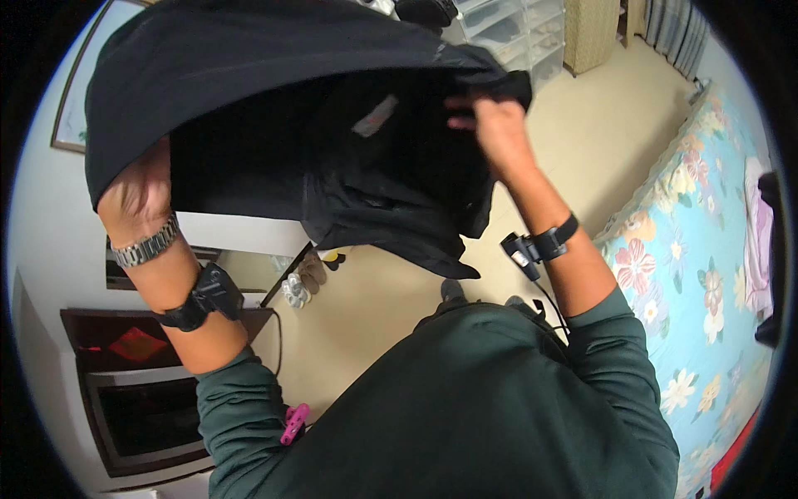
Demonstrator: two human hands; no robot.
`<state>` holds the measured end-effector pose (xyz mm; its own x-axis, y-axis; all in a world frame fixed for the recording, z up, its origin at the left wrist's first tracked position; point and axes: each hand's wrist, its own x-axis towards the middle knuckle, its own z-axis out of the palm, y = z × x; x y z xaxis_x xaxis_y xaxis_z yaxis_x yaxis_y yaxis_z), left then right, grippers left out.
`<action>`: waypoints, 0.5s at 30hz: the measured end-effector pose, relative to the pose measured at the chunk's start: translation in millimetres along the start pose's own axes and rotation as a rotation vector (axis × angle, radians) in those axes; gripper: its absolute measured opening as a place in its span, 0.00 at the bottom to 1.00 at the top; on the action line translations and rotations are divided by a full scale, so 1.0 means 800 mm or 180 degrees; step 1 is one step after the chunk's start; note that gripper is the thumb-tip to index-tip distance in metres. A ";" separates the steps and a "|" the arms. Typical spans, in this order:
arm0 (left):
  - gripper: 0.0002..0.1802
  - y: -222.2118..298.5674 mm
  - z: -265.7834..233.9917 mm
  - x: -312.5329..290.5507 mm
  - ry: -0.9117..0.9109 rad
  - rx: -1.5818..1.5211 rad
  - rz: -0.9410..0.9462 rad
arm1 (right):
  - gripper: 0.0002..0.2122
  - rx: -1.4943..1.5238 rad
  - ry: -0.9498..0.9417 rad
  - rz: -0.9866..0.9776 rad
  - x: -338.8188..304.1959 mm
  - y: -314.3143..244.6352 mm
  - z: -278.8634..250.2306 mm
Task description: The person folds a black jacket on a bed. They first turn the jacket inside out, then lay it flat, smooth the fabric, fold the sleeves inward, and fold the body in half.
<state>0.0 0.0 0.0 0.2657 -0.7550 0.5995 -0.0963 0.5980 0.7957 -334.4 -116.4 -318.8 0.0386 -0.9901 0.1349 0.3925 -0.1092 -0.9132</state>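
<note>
A large black garment [241,91] is held up in front of me, its dark inside facing me with a pale label [376,116] showing. At the garment's left edge, my left hand [143,191] reaches under the cloth, so its fingers are hidden. Over on the right, my right hand [499,129] holds the garment near its upper right corner. Some of its fingers show against the black cloth, a little blurred. The lower folds hang loose between my two arms.
A bed with a blue flowered cover [665,266] stands along the right. Clear plastic drawers [515,33] are at the far side. Shoes [303,283] lie on the pale floor, left of my feet. A dark wooden cabinet [133,399] is at the lower left.
</note>
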 end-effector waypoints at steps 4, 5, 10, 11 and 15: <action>0.32 0.022 -0.083 0.045 -0.0454 0.0800 0.0034 | 0.17 -0.0368 0.0323 -0.0903 0.030 -0.069 -0.022; 0.33 0.017 -0.094 0.050 -0.0345 0.1095 -0.0008 | 0.16 -0.0792 0.0376 -0.1246 0.032 -0.084 -0.028; 0.34 0.034 -0.095 0.082 -0.1367 0.1346 0.0100 | 0.14 -0.2158 0.0782 -0.2655 0.055 -0.171 -0.033; 0.31 0.048 -0.085 0.091 -0.1762 0.1311 0.0126 | 0.14 -0.2678 0.0874 -0.2577 0.054 -0.193 -0.035; 0.23 0.103 -0.053 0.122 -0.1235 0.1632 0.0633 | 0.15 -0.2913 0.1306 -0.3915 0.052 -0.268 -0.008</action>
<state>58.6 -13.2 120.2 -0.1588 -0.7429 0.6503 -0.5765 0.6044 0.5498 -422.7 -135.1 -119.3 -0.1715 -0.2000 0.9647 -0.6727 -0.6916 -0.2630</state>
